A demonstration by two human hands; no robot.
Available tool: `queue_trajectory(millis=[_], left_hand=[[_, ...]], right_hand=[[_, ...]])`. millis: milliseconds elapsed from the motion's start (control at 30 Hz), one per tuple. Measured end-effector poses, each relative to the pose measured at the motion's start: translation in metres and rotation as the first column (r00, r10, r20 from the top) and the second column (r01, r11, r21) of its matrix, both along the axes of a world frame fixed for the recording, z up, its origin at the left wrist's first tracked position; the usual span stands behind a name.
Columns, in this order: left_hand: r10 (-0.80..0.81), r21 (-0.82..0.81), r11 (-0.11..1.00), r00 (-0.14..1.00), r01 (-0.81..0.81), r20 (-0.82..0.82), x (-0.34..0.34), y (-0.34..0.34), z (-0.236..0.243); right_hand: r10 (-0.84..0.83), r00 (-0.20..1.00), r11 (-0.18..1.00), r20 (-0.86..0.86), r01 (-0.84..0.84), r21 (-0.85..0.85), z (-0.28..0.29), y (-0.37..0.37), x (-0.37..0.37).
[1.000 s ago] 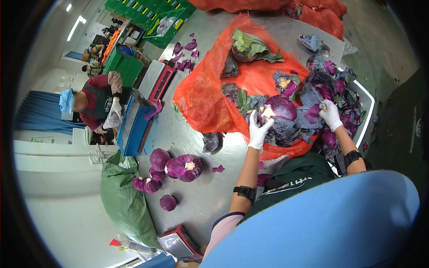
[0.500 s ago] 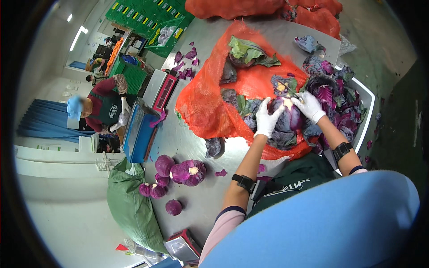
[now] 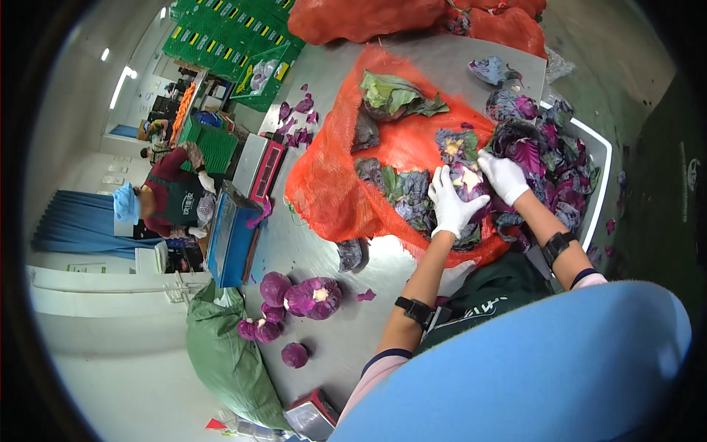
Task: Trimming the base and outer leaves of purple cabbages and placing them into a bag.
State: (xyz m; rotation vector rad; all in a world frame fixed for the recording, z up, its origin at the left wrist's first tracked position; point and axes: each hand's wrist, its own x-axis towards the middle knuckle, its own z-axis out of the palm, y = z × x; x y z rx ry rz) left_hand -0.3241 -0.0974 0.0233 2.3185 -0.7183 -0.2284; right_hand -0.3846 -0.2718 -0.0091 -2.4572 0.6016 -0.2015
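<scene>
My gloved left hand (image 3: 454,204) grips a red cabbage (image 3: 468,181) with a pale cut base, its fingers spread round the left and near side. At the cabbage's upper right, my gloved right hand (image 3: 501,177) has curled fingers; what lies within them is hidden. The cabbage rests among loose outer leaves on an opened orange mesh sack (image 3: 324,184). A leafy head (image 3: 390,99) lies on the sack's far part. Just right of my hands, a white-rimmed bin (image 3: 600,188) is heaped with dark purple leaves.
Trimmed cabbages (image 3: 320,298) lie on the steel table (image 3: 331,361), left of me. Scales (image 3: 258,168), a green sack (image 3: 228,353) and green crates (image 3: 213,44) line the left and back. A co-worker (image 3: 166,191) stands opposite the scales. More orange sacks (image 3: 353,15) lie at the far end.
My right hand has moved leftward onto the cabbage's top; the knife visible in it earlier is no longer clear. My left hand has shifted slightly round the cabbage. The view has turned slightly.
</scene>
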Motion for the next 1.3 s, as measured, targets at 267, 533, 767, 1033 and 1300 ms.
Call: queue_trajectory(millis=[267, 533, 767, 1033, 1300], left_hand=[[-0.02, -0.131, 0.991, 0.997, 0.03, 0.08, 0.001, 0.011, -0.012], [-0.106, -0.131, 0.984, 0.988, 0.12, 0.11, -0.007, 0.014, -0.009], [-0.134, -0.375, 0.921, 0.989, 0.103, -0.059, 0.023, 0.063, -0.04], [0.059, -0.391, 0.874, 0.863, -0.288, -0.502, 0.009, 0.057, -0.034], [-0.205, -0.085, 0.976, 0.977, 0.2, -0.06, 0.035, 0.038, -0.015]], right_hand=[[0.067, 0.988, 0.997, -0.142, -0.072, -0.035, 0.026, 0.025, 0.002], [-0.047, 0.984, 0.999, -0.17, 0.045, -0.017, 0.001, -0.024, 0.01], [-0.015, 0.996, 0.978, -0.09, 0.033, 0.204, 0.016, 0.024, 0.024], [-0.238, 0.947, 0.895, 0.218, 0.127, 0.429, -0.055, 0.065, -0.005], [-0.127, 0.988, 0.839, 0.084, 0.061, 0.541, -0.015, 0.055, -0.046]])
